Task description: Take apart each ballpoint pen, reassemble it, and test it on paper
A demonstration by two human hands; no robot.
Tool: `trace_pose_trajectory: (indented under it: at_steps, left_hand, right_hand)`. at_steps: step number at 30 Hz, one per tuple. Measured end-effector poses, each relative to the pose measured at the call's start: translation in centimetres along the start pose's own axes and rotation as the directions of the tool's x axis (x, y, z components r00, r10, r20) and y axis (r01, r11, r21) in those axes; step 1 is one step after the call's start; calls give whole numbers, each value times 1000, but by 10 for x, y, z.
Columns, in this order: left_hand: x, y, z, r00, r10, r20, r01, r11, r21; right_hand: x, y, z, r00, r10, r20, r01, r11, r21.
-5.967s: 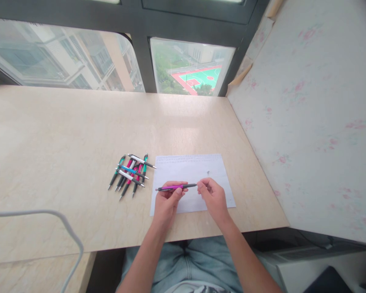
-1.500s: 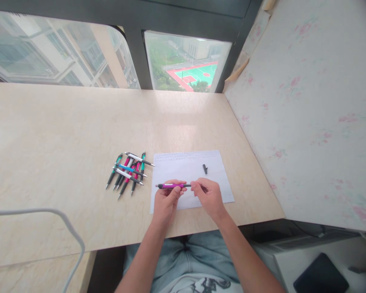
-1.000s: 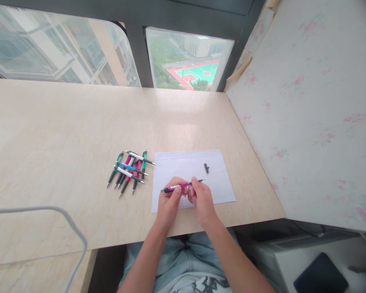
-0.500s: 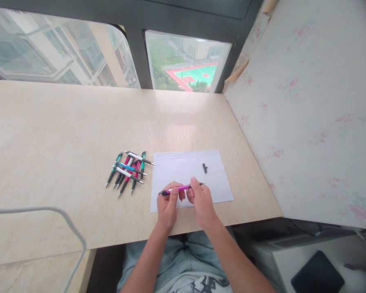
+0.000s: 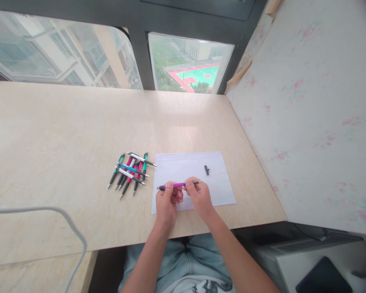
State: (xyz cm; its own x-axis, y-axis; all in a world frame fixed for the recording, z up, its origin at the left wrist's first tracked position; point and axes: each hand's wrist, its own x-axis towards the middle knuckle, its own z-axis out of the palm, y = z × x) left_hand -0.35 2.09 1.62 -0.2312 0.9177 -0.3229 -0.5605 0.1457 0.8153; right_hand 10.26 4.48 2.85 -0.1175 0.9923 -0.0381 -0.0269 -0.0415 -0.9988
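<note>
A purple and black pen point(image 5: 179, 185) lies nearly level between my two hands, just above a white sheet of paper point(image 5: 189, 169). My left hand point(image 5: 167, 201) pinches its barrel near the left end. Around the black part at the right end, the fingers of my right hand point(image 5: 198, 197) are closed, and a thin dark tip pokes out past them. On the paper, up and right of my hands, rests a small black pen cap point(image 5: 206, 170). Faint lines of writing run along the sheet's top edge.
Left of the paper lies a crisscrossed pile of several click pens point(image 5: 129, 171) in green, pink, blue and white. A pale cable point(image 5: 64, 213) loops over the desk's point(image 5: 64, 134) left front. A floral-papered wall point(image 5: 308, 122) bounds the right side; windows point(image 5: 189, 65) stand behind.
The purple pen has tilted to lie more level, and my left fingers have shifted on its barrel. My right hand keeps hold of its end. The whole view has shifted slightly.
</note>
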Motion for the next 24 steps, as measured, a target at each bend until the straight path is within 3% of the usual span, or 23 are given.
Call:
trace_pose_trajectory:
  at_steps: [6,15,21,24]
  left_hand:
    - [0,-5,-5,999,42,0,-41,998,54]
    - [-2,-5,-6,980,145,136,-172,960,221]
    - [-2,-5,-5,974,129,185,-161,973,166]
    - [-2,-4,-4,975,118,187,-147,977,151]
  right_hand:
    - [1,5,-20,994,109,32,-113,975,189]
    - [9,-27,-51,990,55,128,-18,963,-270]
    - [6,-31,-57,976,-138,168,174,958,-227]
    - [3,-29,-57,984,-65,168,100,972,-212]
